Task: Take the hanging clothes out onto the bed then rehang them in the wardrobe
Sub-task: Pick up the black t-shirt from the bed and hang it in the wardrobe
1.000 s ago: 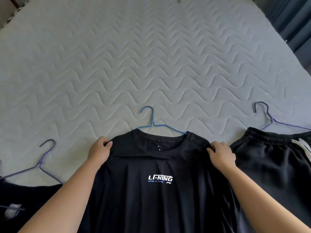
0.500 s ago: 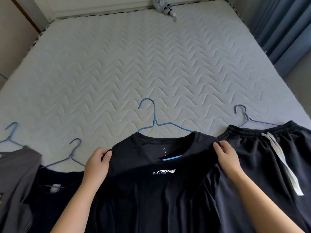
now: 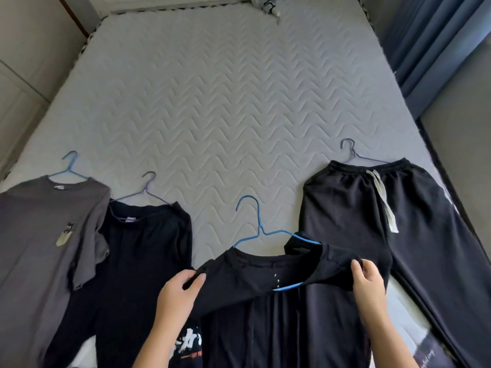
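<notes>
Lying at the near edge of the grey quilted mattress [image 3: 225,115], the black T-shirt [image 3: 265,277] on its blue wire hanger [image 3: 259,226] is pinched at each shoulder: left hand [image 3: 178,296] fingers clamped on one seam, right hand [image 3: 369,282] fingers curled over the other. Just beside, black drawstring trousers [image 3: 353,208] are noted. Both shoulders should be seated evenly on the wire before lifting.

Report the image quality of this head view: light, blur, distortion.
Head view: the wide-angle lens bends the mattress edges. The light is soft and even, with no glare or hard shadows. The black T-shirt is so dark that its folds barely show. The left hand and right hand gripping it look fairly sharp, while the lower left corner looks slightly smeared.
</notes>
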A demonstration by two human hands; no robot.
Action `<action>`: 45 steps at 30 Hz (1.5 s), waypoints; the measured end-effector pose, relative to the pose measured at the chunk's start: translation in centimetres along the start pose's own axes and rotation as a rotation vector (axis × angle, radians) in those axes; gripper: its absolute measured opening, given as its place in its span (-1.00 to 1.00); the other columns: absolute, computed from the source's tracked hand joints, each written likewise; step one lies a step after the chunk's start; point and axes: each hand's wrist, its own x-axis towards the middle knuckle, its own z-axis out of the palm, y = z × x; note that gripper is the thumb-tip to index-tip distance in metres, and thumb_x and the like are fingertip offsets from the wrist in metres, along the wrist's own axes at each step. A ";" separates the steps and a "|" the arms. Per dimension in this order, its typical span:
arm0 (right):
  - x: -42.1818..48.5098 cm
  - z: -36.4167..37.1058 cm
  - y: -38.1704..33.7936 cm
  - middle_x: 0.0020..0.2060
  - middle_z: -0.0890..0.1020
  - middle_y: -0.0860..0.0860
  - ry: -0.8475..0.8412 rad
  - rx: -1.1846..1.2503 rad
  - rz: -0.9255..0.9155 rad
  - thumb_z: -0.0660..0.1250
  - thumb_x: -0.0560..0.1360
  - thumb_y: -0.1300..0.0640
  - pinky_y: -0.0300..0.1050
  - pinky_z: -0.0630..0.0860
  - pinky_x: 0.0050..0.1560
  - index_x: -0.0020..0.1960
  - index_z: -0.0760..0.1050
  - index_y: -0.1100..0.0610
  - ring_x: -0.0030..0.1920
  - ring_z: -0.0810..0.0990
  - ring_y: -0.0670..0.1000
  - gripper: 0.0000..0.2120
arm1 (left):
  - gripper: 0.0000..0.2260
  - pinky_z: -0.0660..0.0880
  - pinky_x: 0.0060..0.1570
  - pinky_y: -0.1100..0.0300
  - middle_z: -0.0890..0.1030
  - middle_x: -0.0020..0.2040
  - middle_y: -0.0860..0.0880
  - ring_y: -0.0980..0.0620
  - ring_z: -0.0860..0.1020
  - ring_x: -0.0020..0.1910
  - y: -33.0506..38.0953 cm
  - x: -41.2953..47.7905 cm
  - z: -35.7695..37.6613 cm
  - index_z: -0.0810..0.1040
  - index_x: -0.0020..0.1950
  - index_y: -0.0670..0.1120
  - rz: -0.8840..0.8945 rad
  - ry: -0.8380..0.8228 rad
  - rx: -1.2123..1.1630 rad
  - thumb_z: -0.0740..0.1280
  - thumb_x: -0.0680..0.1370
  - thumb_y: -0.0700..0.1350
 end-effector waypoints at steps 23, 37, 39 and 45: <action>-19.1 -6.0 -1.4 -0.11 0.48 0.15 -0.256 -0.322 -0.320 0.09 0.58 0.15 -0.08 0.29 -0.14 0.12 0.35 0.28 -0.06 0.45 0.16 -0.78 | -0.82 0.34 -0.29 0.12 0.58 -0.32 0.01 0.00 0.52 -0.26 -13.0 -24.8 -5.0 0.54 -0.28 -0.07 -0.105 0.364 -0.206 0.32 0.49 -0.03; -44.2 6.9 1.3 -0.16 0.48 0.15 -0.702 -0.482 -0.743 0.11 0.57 0.14 -0.01 0.35 -0.07 0.09 0.40 0.27 -0.06 0.50 0.21 -0.77 | -0.81 0.37 -0.29 0.12 0.59 -0.24 -0.15 -0.13 0.56 -0.21 -36.4 -47.7 -12.3 0.56 -0.21 -0.15 -0.449 0.738 -0.601 0.31 0.51 -0.05; -48.1 9.6 0.6 -0.14 0.48 0.13 -0.808 -0.451 -0.830 0.12 0.57 0.16 0.00 0.36 -0.05 0.09 0.40 0.27 -0.07 0.47 0.14 -0.79 | -0.78 0.36 -0.32 0.13 0.60 -0.22 -0.17 -0.13 0.55 -0.23 -38.6 -49.8 -14.7 0.55 -0.20 -0.17 -0.481 0.823 -0.597 0.28 0.52 -0.04; -58.3 18.7 -4.5 -0.27 0.46 0.10 -1.060 -0.415 -1.081 0.14 0.58 0.16 -0.04 0.28 -0.20 -0.16 0.40 0.22 -0.18 0.41 0.08 -0.81 | -0.76 0.29 -0.37 0.14 0.48 -0.37 -0.07 -0.03 0.44 -0.36 -43.6 -52.3 -24.0 0.46 -0.34 -0.11 -0.515 1.161 -0.585 0.30 0.52 -0.06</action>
